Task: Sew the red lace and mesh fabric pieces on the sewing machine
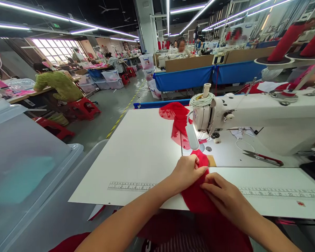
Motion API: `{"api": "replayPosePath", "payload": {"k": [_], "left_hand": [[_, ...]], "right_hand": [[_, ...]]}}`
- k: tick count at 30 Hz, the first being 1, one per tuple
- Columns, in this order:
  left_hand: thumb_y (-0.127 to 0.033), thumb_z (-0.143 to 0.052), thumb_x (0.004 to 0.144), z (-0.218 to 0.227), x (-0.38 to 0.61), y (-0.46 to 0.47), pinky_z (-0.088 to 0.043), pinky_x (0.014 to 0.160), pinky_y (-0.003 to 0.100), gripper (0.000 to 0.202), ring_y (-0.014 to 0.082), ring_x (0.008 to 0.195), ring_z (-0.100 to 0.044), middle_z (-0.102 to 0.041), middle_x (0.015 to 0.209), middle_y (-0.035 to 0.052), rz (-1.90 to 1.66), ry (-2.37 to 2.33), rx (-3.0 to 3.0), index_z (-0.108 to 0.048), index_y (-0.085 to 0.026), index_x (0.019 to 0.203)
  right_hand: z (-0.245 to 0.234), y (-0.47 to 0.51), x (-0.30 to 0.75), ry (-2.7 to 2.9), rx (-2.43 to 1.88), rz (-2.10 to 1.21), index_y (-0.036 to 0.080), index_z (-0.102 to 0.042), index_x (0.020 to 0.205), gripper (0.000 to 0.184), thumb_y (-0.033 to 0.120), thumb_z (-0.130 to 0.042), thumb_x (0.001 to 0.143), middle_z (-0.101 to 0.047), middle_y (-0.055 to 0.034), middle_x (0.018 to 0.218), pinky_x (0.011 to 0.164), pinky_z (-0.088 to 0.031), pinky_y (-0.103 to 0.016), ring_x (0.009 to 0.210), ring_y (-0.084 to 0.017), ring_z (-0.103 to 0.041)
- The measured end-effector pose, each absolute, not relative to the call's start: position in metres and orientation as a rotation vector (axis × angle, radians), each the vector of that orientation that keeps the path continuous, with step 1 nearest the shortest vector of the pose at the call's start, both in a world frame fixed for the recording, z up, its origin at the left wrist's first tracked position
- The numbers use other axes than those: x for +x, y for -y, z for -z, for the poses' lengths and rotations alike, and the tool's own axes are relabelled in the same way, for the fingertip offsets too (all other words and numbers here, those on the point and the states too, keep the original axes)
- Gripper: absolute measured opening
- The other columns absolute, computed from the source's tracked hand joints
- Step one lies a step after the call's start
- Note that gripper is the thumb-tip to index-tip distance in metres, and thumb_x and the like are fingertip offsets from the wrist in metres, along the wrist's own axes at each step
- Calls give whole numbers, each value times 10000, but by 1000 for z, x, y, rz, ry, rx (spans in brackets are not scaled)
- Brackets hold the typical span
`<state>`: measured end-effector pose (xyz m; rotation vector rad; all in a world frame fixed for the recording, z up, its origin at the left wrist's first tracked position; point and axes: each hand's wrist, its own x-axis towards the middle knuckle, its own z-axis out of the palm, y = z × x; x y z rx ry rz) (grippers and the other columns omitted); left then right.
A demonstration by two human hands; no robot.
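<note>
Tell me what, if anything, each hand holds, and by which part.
Red fabric: the left hand grips its narrow stretch before the sewing machine; the right hand touches its right edge, though whether it pinches is unclear.

Our bare left hand [186, 171]: curled, pinching.
Our bare right hand [224, 194]: fingers bent.
Our bare forearms [136, 206]: angled inward.

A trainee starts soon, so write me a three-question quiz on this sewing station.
1. True or false: the thread snips lie on the sewing machine bed.
2. Fill in: the fabric at the left hand and right hand is coloured ____.
3. What is printed near the front of the white tabletop: A) arrows, B) a ruler scale, C) a checkerboard?

Key: 1 true; 2 red; 3 B.
</note>
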<state>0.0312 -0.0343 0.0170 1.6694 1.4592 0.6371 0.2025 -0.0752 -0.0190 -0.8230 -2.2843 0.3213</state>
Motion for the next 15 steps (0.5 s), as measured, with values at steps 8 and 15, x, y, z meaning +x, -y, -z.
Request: {"api": "replayPosePath", "payload": {"k": [8, 15], "left_hand": [[-145, -424, 903, -11, 30, 35, -374, 560, 260, 184, 146, 560, -529, -512, 642, -37, -691, -1494, 1656, -378, -224, 743], [-155, -328, 952, -11, 25, 30, -389, 555, 257, 212, 139, 510, -517, -474, 584, -60, -689, -1499, 1567, -305, -244, 761]], "right_hand": [[7, 69, 212, 2233, -952, -600, 242, -643, 978, 216, 273, -430, 983, -654, -36, 907, 641, -504, -245, 724, -139, -617], [-9, 20, 205, 2194, -1772, -422, 235, -597, 875, 275, 469, -456, 897, -680, -48, 899, 569, -415, -308, 755, -227, -646]]}}
